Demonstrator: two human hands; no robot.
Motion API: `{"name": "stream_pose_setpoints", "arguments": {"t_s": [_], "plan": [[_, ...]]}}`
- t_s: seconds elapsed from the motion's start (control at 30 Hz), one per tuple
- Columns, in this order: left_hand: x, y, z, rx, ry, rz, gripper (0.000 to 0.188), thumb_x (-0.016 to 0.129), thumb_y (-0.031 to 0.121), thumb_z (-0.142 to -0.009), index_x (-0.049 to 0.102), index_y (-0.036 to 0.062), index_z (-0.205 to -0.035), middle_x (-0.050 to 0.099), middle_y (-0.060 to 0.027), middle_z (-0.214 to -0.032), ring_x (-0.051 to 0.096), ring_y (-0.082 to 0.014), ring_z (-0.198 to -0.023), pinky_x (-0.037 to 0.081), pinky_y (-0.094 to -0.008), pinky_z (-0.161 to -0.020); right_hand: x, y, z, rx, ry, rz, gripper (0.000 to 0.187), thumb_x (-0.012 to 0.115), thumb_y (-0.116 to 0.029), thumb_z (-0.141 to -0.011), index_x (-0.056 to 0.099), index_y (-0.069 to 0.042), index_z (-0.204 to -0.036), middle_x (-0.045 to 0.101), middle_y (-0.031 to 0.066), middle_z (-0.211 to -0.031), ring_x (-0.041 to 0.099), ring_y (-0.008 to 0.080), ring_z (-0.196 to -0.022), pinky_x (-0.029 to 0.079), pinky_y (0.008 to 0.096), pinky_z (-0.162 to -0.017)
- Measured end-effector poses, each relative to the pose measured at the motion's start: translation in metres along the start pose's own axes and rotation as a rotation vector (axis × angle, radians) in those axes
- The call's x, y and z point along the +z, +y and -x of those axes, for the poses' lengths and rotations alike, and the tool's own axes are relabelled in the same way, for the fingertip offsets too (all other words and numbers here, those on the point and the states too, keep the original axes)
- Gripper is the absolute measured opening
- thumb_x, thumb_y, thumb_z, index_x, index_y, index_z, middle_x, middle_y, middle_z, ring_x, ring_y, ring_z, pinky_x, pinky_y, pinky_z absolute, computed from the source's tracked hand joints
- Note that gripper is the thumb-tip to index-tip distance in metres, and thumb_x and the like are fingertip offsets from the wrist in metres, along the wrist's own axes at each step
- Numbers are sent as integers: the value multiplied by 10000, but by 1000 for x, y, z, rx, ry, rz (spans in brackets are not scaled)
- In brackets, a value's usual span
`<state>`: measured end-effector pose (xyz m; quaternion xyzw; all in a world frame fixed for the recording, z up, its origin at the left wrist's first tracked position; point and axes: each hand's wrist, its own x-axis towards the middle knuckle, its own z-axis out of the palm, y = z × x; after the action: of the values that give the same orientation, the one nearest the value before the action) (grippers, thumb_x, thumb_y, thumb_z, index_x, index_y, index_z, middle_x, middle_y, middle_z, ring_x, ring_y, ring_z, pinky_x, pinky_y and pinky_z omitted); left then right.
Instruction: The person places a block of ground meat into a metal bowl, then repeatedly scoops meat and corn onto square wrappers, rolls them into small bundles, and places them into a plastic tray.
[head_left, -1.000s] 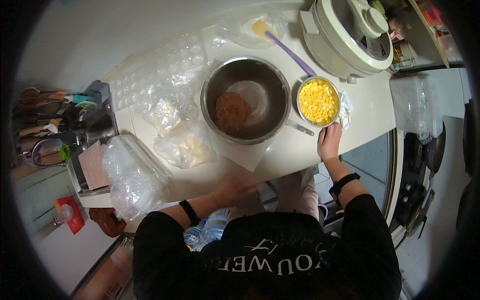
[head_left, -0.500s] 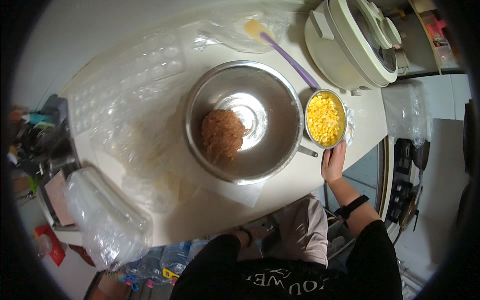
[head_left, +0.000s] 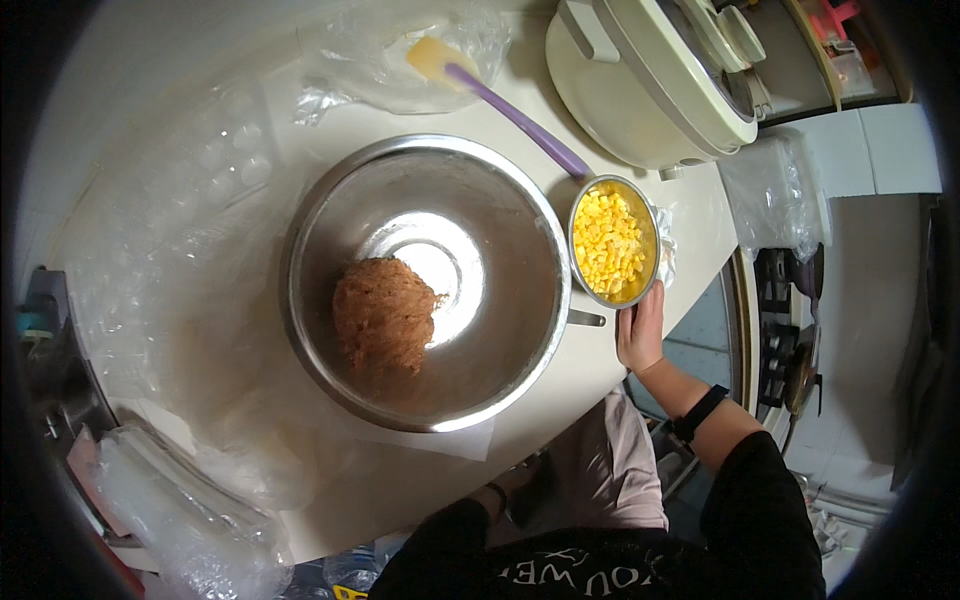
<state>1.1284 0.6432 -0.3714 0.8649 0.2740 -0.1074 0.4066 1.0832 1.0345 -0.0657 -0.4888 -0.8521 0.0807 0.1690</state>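
Observation:
My right hand (head_left: 641, 328) is at the near side of a small metal bowl (head_left: 655, 245), its fingers against the outer wall. Yellow corn kernels (head_left: 608, 245) fill this bowl. Directly left of it stands a large steel mixing bowl (head_left: 505, 385), with a brown lump of minced meat (head_left: 385, 315) in its left half. My left hand (head_left: 514, 480) is low in shadow by the counter's front edge, and its fingers cannot be made out. A flat metal handle (head_left: 586, 318) sticks out at the large bowl's right rim.
A spatula with a purple handle (head_left: 520, 120) lies behind the bowls, its pale head on a plastic bag (head_left: 370, 60). At the back right stands a cream-coloured cooker (head_left: 640, 90). Clear plastic packaging (head_left: 180, 250) covers the counter's left side. Wrapped clear containers (head_left: 190, 510) occupy the front left corner.
The whole view has shifted, so the bowls appear farther left and the mixing bowl larger and lower. My right hand stays at the corn bowl; the minced meat looks unchanged.

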Motion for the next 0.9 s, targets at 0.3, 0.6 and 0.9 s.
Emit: {"name": "stream_pose_setpoints", "arguments": {"t_s": [0.3,0.6,0.9], "plan": [[-100,-58,82,-290,-123,397,492,360,391,-1002,398,111,-1405,512,-189,-1307,535,-355,-1059,424,-512,-911,-3,0,0,-24,-11,3,296,525,22,-793,456,38,-1081,436,227,-1005,431,407,-960,356,465,-867],[-183,-95,84,-580,-138,555,500,378,404,-994,405,117,-1403,524,-179,-1307,541,-356,-1072,425,-488,-922,-4,16,4,-99,-95,-162,285,565,-48,-823,461,47,-1071,466,233,-1017,436,390,-934,328,470,-807],[-203,-115,100,-663,-154,569,509,397,417,-986,411,123,-1402,535,-170,-1307,548,-358,-1085,427,-463,-933,-9,8,-1,-49,-82,-167,274,603,-89,-841,472,35,-1048,472,208,-1044,442,372,-973,330,446,-840]]}}
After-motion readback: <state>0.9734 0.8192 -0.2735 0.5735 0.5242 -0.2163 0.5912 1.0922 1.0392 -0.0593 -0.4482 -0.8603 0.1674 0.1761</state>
